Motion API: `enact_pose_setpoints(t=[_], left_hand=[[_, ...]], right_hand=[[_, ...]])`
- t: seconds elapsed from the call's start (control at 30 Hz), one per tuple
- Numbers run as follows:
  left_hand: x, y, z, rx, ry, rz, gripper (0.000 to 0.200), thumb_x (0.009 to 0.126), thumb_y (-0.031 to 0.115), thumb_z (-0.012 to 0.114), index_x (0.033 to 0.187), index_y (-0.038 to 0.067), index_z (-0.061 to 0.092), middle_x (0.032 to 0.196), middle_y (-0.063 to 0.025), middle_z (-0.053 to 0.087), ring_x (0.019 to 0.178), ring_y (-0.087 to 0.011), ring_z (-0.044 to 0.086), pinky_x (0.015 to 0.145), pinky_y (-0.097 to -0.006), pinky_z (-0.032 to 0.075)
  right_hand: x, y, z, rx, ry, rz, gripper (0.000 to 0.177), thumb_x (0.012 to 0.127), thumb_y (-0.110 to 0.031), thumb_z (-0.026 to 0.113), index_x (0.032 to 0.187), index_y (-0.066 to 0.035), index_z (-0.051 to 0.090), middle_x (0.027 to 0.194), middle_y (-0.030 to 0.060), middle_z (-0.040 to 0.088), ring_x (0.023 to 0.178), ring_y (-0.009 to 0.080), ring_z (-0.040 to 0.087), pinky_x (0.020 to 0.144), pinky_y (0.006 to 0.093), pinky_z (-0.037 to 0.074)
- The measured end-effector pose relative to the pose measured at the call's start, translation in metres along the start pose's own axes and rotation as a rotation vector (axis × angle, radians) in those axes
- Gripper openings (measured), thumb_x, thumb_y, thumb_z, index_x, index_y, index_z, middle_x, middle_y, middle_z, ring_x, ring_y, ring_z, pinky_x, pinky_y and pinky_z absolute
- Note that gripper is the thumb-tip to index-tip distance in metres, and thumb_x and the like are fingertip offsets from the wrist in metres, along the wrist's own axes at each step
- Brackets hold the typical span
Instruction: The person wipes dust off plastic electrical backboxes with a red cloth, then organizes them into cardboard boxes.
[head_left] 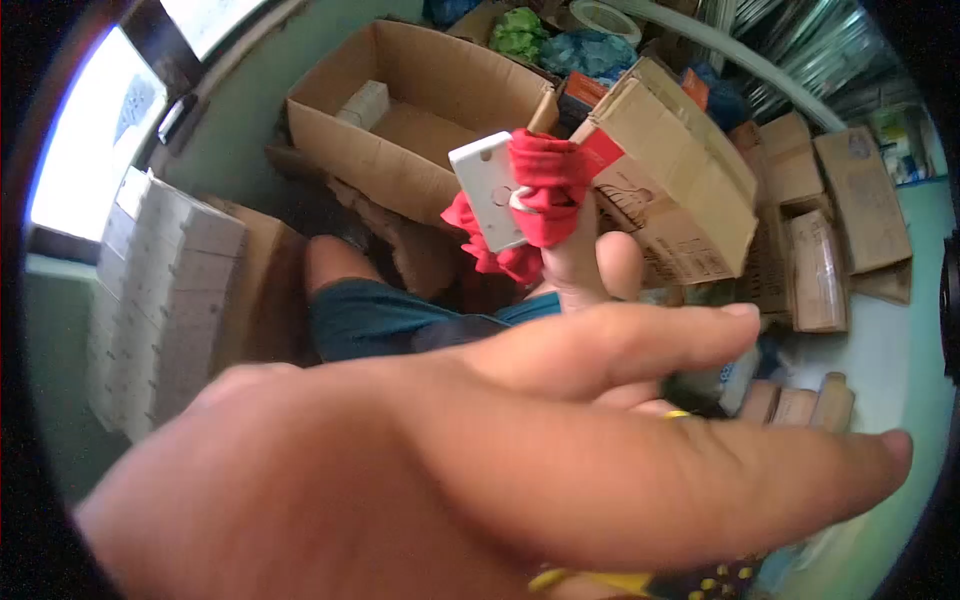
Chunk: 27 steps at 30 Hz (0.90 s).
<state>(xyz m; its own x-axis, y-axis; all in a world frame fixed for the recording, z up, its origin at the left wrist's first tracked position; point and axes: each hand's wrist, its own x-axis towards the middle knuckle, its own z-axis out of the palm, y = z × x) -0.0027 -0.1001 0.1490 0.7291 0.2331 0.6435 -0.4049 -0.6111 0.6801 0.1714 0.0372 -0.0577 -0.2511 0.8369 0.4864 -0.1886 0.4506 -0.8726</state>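
Note:
My left hand [420, 440] reaches in large from the lower left, close to the camera, its visible fingers stretched out to the right and apart, with nothing seen in it. Behind it is my right hand [575, 270], mostly hidden, its visible finger against a red cloth [550, 185]. The bunched cloth wraps around a flat white plate [490, 195] with small holes, tilted above the lap. More red cloth shows below and left of the plate.
An open cardboard box [380, 165] stands behind, with a tilted printed carton [690, 180] to its right. White boxes [170, 300] are stacked at left near the window. Smaller cartons [818, 270] stand at right. Dotted dark fabric [715, 580] shows at the bottom.

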Motion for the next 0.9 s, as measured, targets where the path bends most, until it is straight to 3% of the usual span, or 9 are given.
enact_pose_setpoints(t=[0.07, 0.13, 0.17, 0.37, 0.43, 0.67, 0.8, 0.83, 0.9], left_hand=[[0.001, 0.0, 0.0, 0.004, -0.004, -0.015, 0.042, 0.102, 0.042, 0.048, 0.119, 0.005, 0.056, 0.117, -0.0138, 0.056, 0.111, -0.0317, 0.048, 0.1, -0.0575, 0.03], [0.0, -0.002, -0.001, -0.034, 0.011, -0.031, 0.04, 0.103, 0.041, 0.048, 0.117, 0.005, 0.057, 0.114, -0.0127, 0.057, 0.109, -0.0305, 0.05, 0.099, -0.0575, 0.031], [-0.001, -0.003, -0.002, -0.04, 0.015, -0.042, 0.039, 0.103, 0.041, 0.048, 0.116, 0.005, 0.058, 0.113, -0.0122, 0.058, 0.108, -0.03, 0.05, 0.099, -0.0575, 0.031], [-0.019, -0.001, -0.01, -0.088, 0.116, -0.073, 0.035, 0.104, 0.038, 0.047, 0.11, 0.006, 0.06, 0.106, -0.0088, 0.062, 0.101, -0.0265, 0.054, 0.095, -0.0575, 0.033], [-0.025, 0.0, -0.013, -0.128, 0.147, -0.076, 0.034, 0.104, 0.037, 0.046, 0.108, 0.006, 0.061, 0.104, -0.0077, 0.063, 0.099, -0.0254, 0.056, 0.094, -0.0575, 0.033], [-0.06, 0.028, -0.032, -0.423, 0.354, -0.035, 0.033, 0.105, 0.034, 0.045, 0.102, 0.007, 0.064, 0.096, -0.0038, 0.068, 0.091, -0.0214, 0.06, 0.09, -0.0575, 0.035], [-0.096, 0.045, -0.025, -0.708, 0.695, 0.092, 0.033, 0.106, 0.032, 0.045, 0.098, 0.008, 0.066, 0.091, -0.0016, 0.071, 0.087, -0.0192, 0.063, 0.088, -0.0575, 0.036], [-0.112, 0.034, -0.001, -0.681, 0.976, 0.201, 0.03, 0.103, 0.037, 0.052, 0.102, 0.008, 0.06, 0.08, -0.0014, 0.068, 0.074, -0.0182, 0.06, 0.077, -0.054, 0.04], [-0.141, 0.007, 0.008, -0.487, 1.147, 0.018, 0.054, 0.093, 0.057, 0.06, 0.115, 0.008, 0.053, 0.073, 0.0019, 0.056, 0.07, -0.0159, 0.051, 0.081, -0.0474, 0.04]], right_hand=[[0.016, 0.002, 0.008, -0.053, -0.043, -0.127, 0.036, 0.084, -0.005, 0.072, 0.119, -0.004, 0.063, 0.117, 0.0061, 0.067, 0.108, 0.0147, 0.063, 0.096, 0.0301, 0.049], [-0.002, -0.009, 0.005, 0.109, -0.001, 0.109, 0.037, 0.083, -0.003, 0.073, 0.118, -0.003, 0.064, 0.118, 0.0074, 0.068, 0.109, 0.0158, 0.064, 0.097, 0.0304, 0.049], [-0.001, -0.003, 0.005, -0.008, 0.012, 0.011, 0.039, 0.081, -0.003, 0.075, 0.119, -0.003, 0.064, 0.118, 0.0072, 0.068, 0.109, 0.0154, 0.063, 0.098, 0.0313, 0.048], [-0.005, 0.0, 0.01, 0.14, 0.008, 0.24, 0.046, 0.081, -0.005, 0.076, 0.124, -0.002, 0.061, 0.122, 0.0071, 0.067, 0.111, 0.0157, 0.062, 0.1, 0.0314, 0.047], [0.0, -0.007, 0.012, 0.018, -0.058, 0.108, 0.048, 0.083, -0.004, 0.077, 0.127, 0.0, 0.059, 0.123, 0.0092, 0.065, 0.111, 0.0174, 0.063, 0.096, 0.0367, 0.053], [-0.003, -0.017, 0.021, 0.35, -0.007, 0.32, 0.047, 0.08, -0.001, 0.076, 0.125, -0.001, 0.062, 0.124, 0.0072, 0.066, 0.115, 0.0157, 0.061, 0.102, 0.031, 0.045], [0.0, -0.009, 0.02, 0.209, -0.044, 0.268, 0.047, 0.081, 0.0, 0.074, 0.126, -0.001, 0.062, 0.126, 0.0066, 0.064, 0.116, 0.0152, 0.06, 0.102, 0.0308, 0.045], [0.0, -0.001, 0.015, 0.148, -0.036, 0.244, 0.046, 0.081, 0.001, 0.073, 0.126, -0.001, 0.062, 0.128, 0.0066, 0.064, 0.117, 0.0152, 0.06, 0.103, 0.0307, 0.045], [0.001, 0.011, 0.008, 0.063, -0.021, 0.191, 0.047, 0.081, 0.001, 0.073, 0.127, -0.001, 0.061, 0.126, 0.0062, 0.064, 0.115, 0.0149, 0.06, 0.1, 0.0308, 0.047]])
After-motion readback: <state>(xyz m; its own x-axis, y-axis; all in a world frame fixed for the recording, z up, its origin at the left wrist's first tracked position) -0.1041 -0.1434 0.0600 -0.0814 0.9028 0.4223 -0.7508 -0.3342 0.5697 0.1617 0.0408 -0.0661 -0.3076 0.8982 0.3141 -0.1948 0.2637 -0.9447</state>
